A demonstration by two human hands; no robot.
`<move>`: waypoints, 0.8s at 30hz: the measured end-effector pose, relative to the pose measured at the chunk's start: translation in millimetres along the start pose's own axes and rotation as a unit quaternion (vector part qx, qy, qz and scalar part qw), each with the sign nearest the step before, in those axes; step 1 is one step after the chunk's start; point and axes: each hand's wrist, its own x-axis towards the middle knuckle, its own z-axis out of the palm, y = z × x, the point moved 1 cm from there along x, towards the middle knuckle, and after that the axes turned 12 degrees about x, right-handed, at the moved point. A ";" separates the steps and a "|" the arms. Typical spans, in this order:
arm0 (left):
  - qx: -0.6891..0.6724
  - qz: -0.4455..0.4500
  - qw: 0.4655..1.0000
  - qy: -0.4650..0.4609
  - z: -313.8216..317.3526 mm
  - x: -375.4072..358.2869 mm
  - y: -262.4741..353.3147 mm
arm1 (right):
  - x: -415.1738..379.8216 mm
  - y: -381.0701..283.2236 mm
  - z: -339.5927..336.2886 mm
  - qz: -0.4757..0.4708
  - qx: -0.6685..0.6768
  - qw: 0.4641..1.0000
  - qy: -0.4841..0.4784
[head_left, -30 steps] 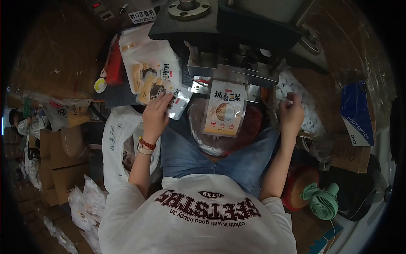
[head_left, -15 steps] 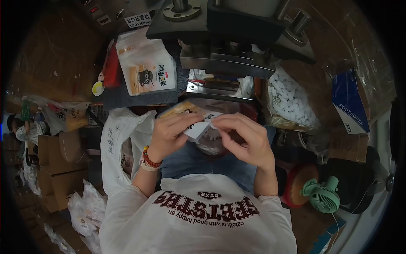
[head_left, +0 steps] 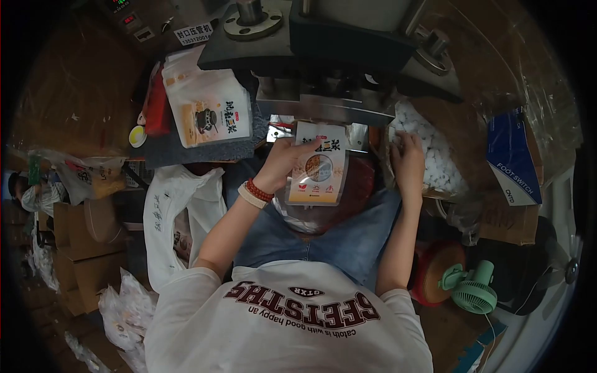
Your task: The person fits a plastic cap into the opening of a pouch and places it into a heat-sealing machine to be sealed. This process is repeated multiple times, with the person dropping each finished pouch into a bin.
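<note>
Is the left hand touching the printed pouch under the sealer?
Touching. The head view shows the left hand gripping the printed pouch by its left edge, fingers overlapping it.

The pouch's [head_left: 317,165] top edge is disappearing under the sealing machine [head_left: 329,68]; the right hand's [head_left: 407,163] fingertips are sinking among white pellets [head_left: 435,155], unseen.

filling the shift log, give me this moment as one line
left hand: holds printed pouch under sealing machine | right hand: in bag of white packets | pouch stack: left of machine
</note>
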 end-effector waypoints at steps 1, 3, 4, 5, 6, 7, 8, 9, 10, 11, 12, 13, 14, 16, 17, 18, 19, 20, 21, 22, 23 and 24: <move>0.000 0.002 1.000 0.004 -0.1 1.1 3.1 | 2.2 4.5 6.0 0.051 0.003 0.998 -0.039; 0.052 0.004 0.999 0.005 0.1 -4.0 7.3 | 2.4 7.0 5.5 0.027 -0.013 0.999 -0.044; 0.099 -0.005 0.995 -0.005 -3.2 -5.4 9.5 | 1.6 5.8 3.7 0.005 -0.033 0.999 -0.042; 0.099 -0.004 0.995 -0.002 -10.0 -8.2 14.2 | 1.2 5.4 1.7 0.004 -0.031 0.999 -0.043; 0.254 0.048 0.962 0.091 -23.3 -12.9 21.9 | 1.0 5.9 -1.1 0.031 -0.016 0.998 -0.047; 0.400 0.097 0.894 0.180 -36.8 -18.7 28.0 | -0.1 5.0 -4.0 0.060 -0.002 0.997 -0.050; 0.611 0.166 0.707 0.316 -48.9 -27.8 30.8 | -2.5 0.8 -6.3 0.062 -0.001 0.997 -0.052; 0.759 0.219 0.447 0.420 -61.0 -37.8 31.8 | -3.4 -7.4 -9.6 0.059 0.042 0.997 0.034; 0.766 0.190 0.470 0.396 -82.0 -42.6 21.7 | -5.3 -16.5 -12.9 0.056 0.085 0.988 0.120; 0.766 0.187 0.470 0.397 -98.1 -49.7 10.9 | -7.9 -26.4 -15.4 0.057 0.085 0.988 0.117; 0.780 0.203 0.495 0.325 -110.3 -56.7 0.1 | -10.5 -37.2 -17.4 0.086 0.221 0.966 0.105; 0.790 0.221 0.515 0.250 -112.8 -62.8 -2.2 | -13.4 -47.2 -17.2 0.115 0.352 0.924 0.094; 0.764 0.268 0.534 0.244 -113.5 -70.9 -3.5 | -17.7 -57.1 -16.3 0.118 0.352 0.923 0.097; 0.711 0.256 0.608 0.246 -105.2 -83.8 -0.6 | -27.2 -78.8 -9.9 0.050 0.518 0.854 -0.006; 0.651 0.243 0.675 0.249 -100.4 -89.5 1.7 | -32.9 -89.7 -4.8 0.048 0.546 0.836 -0.035; 0.650 0.243 0.675 0.250 -91.3 -93.6 5.1 | -34.8 -100.2 1.9 -0.018 0.513 0.856 -0.055; 0.612 0.272 0.695 0.262 -79.2 -95.6 9.0 | -35.7 -109.9 9.1 -0.085 0.477 0.871 -0.075; 0.572 0.300 0.713 0.271 -70.2 -96.1 9.4 | -37.4 -119.5 16.3 -0.131 0.435 0.886 -0.093; 0.561 0.342 0.706 0.266 -62.4 -96.2 10.7 | -38.5 -127.1 23.3 -0.176 0.390 0.897 -0.111; 0.560 0.344 0.706 0.263 -54.4 -98.0 13.3 | -39.7 -128.9 32.0 -0.193 0.393 0.887 -0.146; 0.577 0.377 0.685 0.234 -45.1 -102.5 18.1 | -41.7 -128.6 31.2 -0.193 0.391 0.888 -0.146; 0.593 0.411 0.661 0.205 -35.9 -107.9 25.9 | -42.4 -129.5 30.2 -0.223 0.399 0.873 -0.168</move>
